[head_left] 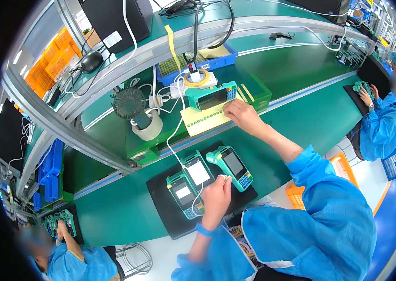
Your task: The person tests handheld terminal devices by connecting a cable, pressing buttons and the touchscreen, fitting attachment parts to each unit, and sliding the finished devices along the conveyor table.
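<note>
Yellow sheet (200, 126) | long axis rising rightward | left fingers (226, 185) pinching white cable (193, 203) | right fingers (232, 108): cannot tell

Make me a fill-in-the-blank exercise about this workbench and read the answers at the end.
1. On the black mat lie ____ green card machines.
2. The person's left hand has a band around its wrist colored ____.
3. The right hand is at the edge of a sheet colored ____.
4. In the picture, the small fan is to the ____ of that sheet.

Answers: three; blue; yellow; left.
</note>
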Demonstrator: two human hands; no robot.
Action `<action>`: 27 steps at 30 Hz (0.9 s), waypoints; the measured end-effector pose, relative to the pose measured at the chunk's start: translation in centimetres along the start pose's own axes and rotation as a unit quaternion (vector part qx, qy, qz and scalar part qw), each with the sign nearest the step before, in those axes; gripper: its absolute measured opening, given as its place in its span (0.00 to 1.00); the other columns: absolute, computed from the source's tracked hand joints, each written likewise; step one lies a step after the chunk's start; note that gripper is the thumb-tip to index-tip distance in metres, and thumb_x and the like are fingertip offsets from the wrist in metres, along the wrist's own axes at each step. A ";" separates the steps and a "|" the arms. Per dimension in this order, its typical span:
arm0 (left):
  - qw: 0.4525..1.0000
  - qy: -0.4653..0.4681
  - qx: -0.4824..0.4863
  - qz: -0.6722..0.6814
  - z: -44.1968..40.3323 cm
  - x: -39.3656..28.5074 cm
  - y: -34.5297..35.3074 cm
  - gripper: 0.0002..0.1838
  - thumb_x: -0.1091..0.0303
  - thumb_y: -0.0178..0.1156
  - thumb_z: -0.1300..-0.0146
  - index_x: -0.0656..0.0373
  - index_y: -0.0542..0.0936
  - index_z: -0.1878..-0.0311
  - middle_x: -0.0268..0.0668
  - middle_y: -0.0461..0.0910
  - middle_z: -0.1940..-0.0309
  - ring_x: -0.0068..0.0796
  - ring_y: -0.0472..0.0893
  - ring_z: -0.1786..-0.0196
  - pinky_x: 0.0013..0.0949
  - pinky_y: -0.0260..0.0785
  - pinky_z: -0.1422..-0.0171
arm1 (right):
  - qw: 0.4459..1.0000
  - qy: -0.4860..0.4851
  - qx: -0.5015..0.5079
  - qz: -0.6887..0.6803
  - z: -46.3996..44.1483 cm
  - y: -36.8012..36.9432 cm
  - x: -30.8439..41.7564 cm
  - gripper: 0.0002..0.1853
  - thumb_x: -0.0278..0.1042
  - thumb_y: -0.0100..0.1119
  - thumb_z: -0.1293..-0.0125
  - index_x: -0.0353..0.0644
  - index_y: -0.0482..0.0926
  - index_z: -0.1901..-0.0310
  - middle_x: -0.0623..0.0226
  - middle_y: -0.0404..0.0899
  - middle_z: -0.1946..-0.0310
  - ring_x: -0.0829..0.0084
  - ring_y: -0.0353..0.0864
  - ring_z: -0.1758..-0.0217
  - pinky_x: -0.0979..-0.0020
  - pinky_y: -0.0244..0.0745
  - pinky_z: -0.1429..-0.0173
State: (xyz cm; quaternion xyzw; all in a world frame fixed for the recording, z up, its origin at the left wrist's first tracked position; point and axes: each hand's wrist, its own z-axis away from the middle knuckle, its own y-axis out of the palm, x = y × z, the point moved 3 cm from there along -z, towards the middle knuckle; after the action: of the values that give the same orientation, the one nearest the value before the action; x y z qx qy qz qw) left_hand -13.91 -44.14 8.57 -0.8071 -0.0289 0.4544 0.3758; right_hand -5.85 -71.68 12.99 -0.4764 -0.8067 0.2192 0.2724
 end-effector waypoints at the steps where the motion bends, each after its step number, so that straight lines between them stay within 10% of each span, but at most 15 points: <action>1: 1.000 0.012 -0.015 -0.021 -0.2 -0.3 0.2 0.14 0.61 0.65 0.21 0.58 0.79 0.63 0.44 0.83 0.79 0.53 0.85 0.74 0.52 0.72 0.71 | 1.000 0.016 -0.005 -0.016 0.0 -0.1 0.3 0.06 0.25 0.70 0.33 0.38 0.81 0.58 0.62 0.86 0.57 0.55 0.86 0.49 0.57 0.84 0.46; 6: 0.998 0.035 -0.025 -0.050 -1.6 -2.2 0.6 0.13 0.62 0.67 0.22 0.61 0.81 0.61 0.49 0.85 0.75 0.55 0.86 0.73 0.51 0.75 0.70 | 0.938 0.200 0.141 -0.245 0.5 -0.5 4.2 0.07 0.27 0.65 0.25 0.34 0.83 0.50 0.53 0.87 0.52 0.51 0.87 0.45 0.56 0.80 0.38; 10: 0.996 0.049 -0.029 -0.064 -2.3 -2.8 1.3 0.11 0.62 0.67 0.23 0.61 0.81 0.58 0.47 0.87 0.74 0.54 0.87 0.73 0.50 0.77 0.70 | 0.913 0.168 0.294 -0.229 1.5 0.1 6.7 0.08 0.29 0.63 0.24 0.33 0.82 0.51 0.50 0.84 0.50 0.48 0.84 0.42 0.55 0.79 0.36; 25: 1.000 0.016 0.001 -0.015 -1.3 -1.0 0.2 0.14 0.61 0.65 0.22 0.63 0.81 0.59 0.52 0.84 0.75 0.59 0.86 0.71 0.54 0.74 0.68 | 0.964 0.171 0.138 -0.148 3.0 -0.2 11.4 0.18 0.28 0.71 0.29 0.33 0.75 0.44 0.48 0.79 0.45 0.43 0.83 0.44 0.52 0.83 0.43; 27: 0.999 -0.010 0.028 0.041 -0.5 0.6 -0.1 0.14 0.63 0.63 0.20 0.63 0.80 0.62 0.49 0.83 0.78 0.53 0.86 0.73 0.50 0.73 0.69 | 0.962 0.186 0.120 -0.163 5.3 -0.8 11.3 0.24 0.31 0.70 0.28 0.35 0.73 0.35 0.44 0.76 0.36 0.42 0.79 0.33 0.51 0.78 0.32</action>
State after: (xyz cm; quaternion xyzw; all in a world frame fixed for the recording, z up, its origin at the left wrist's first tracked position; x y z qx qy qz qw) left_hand -13.14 -44.14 8.43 -0.7922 0.0130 0.4785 0.3786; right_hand -14.32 -62.48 12.04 -0.3347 -0.7762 0.1752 0.5048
